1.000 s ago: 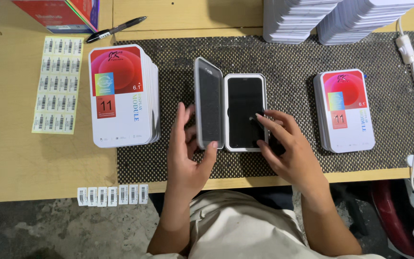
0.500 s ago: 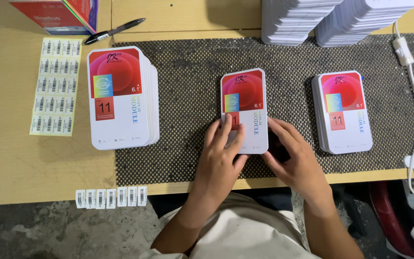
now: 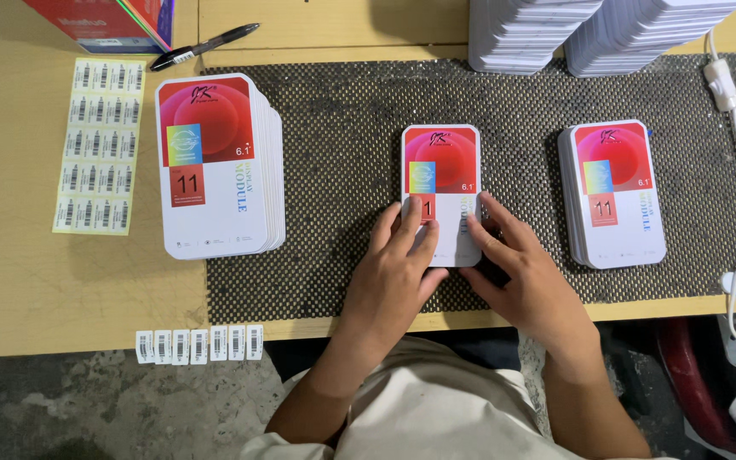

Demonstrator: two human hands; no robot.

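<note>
- The left hand (image 3: 398, 273) lies flat on the lower half of a closed white box with a red lid (image 3: 441, 192), fingers spread and pressing down on its face; it grasps nothing.
- The right hand (image 3: 526, 277) rests at the lower right edge of the same box, fingers extended and touching its side and corner, not clenched around anything.
- The box sits upright in portrait position near the middle of the dark mesh mat (image 3: 342, 153), which covers most of the wooden worktop (image 3: 36, 281).
- To the left, partly off the mat, a stack of identical boxes (image 3: 215, 166) stands well apart from the hands.
- To the right, a shorter stack of boxes (image 3: 613, 194) lies on the mat, near the right hand but not touching it.
- At the far edge of the worktop stand two tall piles of white trays (image 3: 589, 30).
- A sheet of barcode stickers (image 3: 100, 145) lies at the left of the worktop, and a strip of barcode labels (image 3: 199, 344) hangs at its front edge.
- A black pen (image 3: 206, 46) lies beside a red carton (image 3: 108, 21) at the far left.
- A white cable with an inline switch (image 3: 730, 128) runs down the right side.
</note>
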